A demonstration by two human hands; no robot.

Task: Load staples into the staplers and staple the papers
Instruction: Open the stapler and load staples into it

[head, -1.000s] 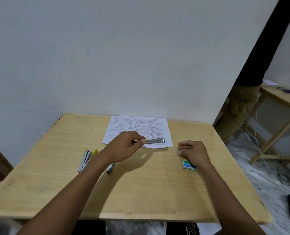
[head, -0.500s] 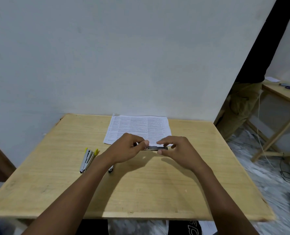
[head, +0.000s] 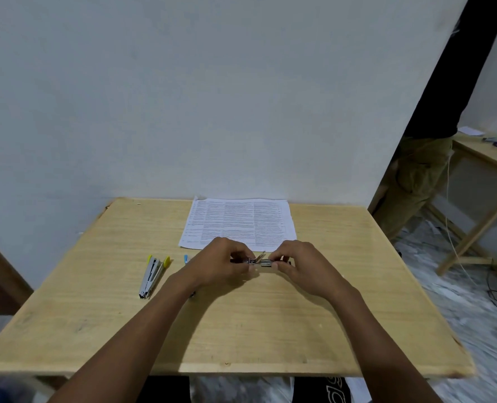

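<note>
Fingers (head: 241,255) of left hand (head: 222,264) and right hand (head: 304,264) curled, pinching opposite ends of small metal stapler (head: 261,260) over table (head: 96,315), just before papers (head: 241,222). Further left lies yellow-tipped stapler (head: 153,275); blue-tipped stapler (head: 185,258) half hidden by left forearm. Print on papers too small to read.

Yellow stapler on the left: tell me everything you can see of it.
The yellow stapler is slim, silvery metal with yellow plastic tips at its far end. It lies flat on the table, well left of the left hand, its long axis pointing away from the camera and leaning slightly right. It is splayed in a narrow V: the arms meet at the near end and part toward the far tips. Only the table touches it. Whether it holds staples cannot be seen.
</note>
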